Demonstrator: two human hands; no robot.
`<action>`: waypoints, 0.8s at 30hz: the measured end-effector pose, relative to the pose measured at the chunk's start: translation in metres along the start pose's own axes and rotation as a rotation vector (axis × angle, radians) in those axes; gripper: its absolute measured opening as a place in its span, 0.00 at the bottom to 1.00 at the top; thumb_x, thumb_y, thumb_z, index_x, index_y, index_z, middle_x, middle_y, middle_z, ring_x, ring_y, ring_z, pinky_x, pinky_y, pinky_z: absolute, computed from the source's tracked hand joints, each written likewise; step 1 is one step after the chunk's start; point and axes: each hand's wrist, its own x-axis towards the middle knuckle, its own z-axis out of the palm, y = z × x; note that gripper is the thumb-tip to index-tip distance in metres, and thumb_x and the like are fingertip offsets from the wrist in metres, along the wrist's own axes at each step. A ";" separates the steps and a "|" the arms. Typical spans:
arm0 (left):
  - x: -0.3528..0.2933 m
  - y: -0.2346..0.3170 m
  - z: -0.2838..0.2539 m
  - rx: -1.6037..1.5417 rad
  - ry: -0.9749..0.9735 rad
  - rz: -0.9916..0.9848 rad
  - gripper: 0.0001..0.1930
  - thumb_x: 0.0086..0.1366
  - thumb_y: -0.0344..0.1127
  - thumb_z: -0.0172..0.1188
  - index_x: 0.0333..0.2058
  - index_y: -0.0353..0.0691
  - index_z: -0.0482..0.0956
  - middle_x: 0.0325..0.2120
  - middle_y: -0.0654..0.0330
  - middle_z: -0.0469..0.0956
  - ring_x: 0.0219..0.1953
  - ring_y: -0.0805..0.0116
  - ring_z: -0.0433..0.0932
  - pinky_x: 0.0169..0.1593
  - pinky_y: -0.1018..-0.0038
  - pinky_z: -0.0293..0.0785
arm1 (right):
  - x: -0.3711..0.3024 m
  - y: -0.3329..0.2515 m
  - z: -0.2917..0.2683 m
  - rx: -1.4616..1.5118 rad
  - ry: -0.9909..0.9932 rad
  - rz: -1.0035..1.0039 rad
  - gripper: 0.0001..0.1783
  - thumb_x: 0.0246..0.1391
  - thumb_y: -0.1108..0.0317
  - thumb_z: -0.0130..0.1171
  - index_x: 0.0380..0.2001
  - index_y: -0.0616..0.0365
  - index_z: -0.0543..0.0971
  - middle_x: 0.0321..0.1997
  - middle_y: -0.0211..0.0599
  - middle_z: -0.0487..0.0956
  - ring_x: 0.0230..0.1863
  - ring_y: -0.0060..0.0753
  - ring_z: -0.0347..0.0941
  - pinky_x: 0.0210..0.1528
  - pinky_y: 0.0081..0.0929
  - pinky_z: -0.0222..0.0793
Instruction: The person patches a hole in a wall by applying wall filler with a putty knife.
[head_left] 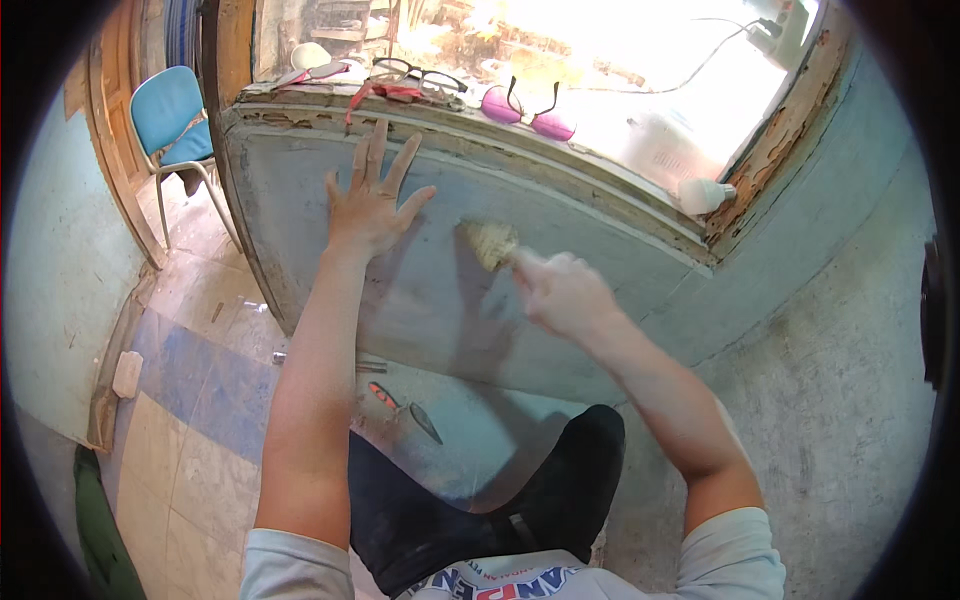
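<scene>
My left hand (372,198) is spread flat, fingers apart, against the pale blue-grey wall (560,240) just below the window sill. My right hand (560,292) is closed around the handle of a brush, blurred by motion. The brush's worn tan bristles (488,242) touch the wall to the right of my left hand. Shadows of both arms fall on the wall beneath them.
On the peeling wooden window sill (450,115) lie dark glasses (410,72), pink-lensed glasses (528,108) and a red strap (385,93). A blue chair (175,115) stands at the left. A red-handled tool (405,408) lies on the floor by my knees.
</scene>
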 end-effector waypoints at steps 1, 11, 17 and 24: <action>-0.001 -0.003 -0.003 0.007 -0.012 -0.003 0.40 0.74 0.73 0.44 0.79 0.81 0.41 0.82 0.71 0.27 0.83 0.60 0.38 0.75 0.30 0.41 | 0.001 0.001 -0.008 0.011 -0.008 -0.003 0.16 0.70 0.57 0.52 0.56 0.46 0.79 0.35 0.59 0.84 0.41 0.66 0.83 0.43 0.59 0.78; 0.001 -0.009 0.008 -0.049 0.056 0.079 0.41 0.73 0.71 0.47 0.79 0.77 0.44 0.83 0.66 0.30 0.83 0.53 0.36 0.72 0.24 0.38 | -0.007 0.003 0.020 0.052 0.034 -0.005 0.14 0.67 0.65 0.56 0.54 0.50 0.80 0.30 0.57 0.84 0.35 0.64 0.82 0.40 0.56 0.78; 0.006 -0.007 0.009 -0.037 0.140 0.076 0.41 0.71 0.78 0.41 0.78 0.81 0.42 0.82 0.71 0.28 0.83 0.59 0.36 0.75 0.28 0.38 | -0.007 0.005 -0.011 0.261 0.139 0.016 0.16 0.68 0.57 0.54 0.54 0.48 0.80 0.37 0.62 0.85 0.42 0.68 0.83 0.45 0.61 0.79; 0.004 -0.015 0.012 -0.052 0.071 0.066 0.42 0.70 0.80 0.40 0.78 0.81 0.42 0.82 0.70 0.28 0.83 0.58 0.35 0.75 0.27 0.37 | 0.004 0.004 -0.005 0.156 -0.078 0.039 0.14 0.68 0.58 0.52 0.44 0.54 0.82 0.41 0.61 0.84 0.45 0.66 0.84 0.47 0.61 0.79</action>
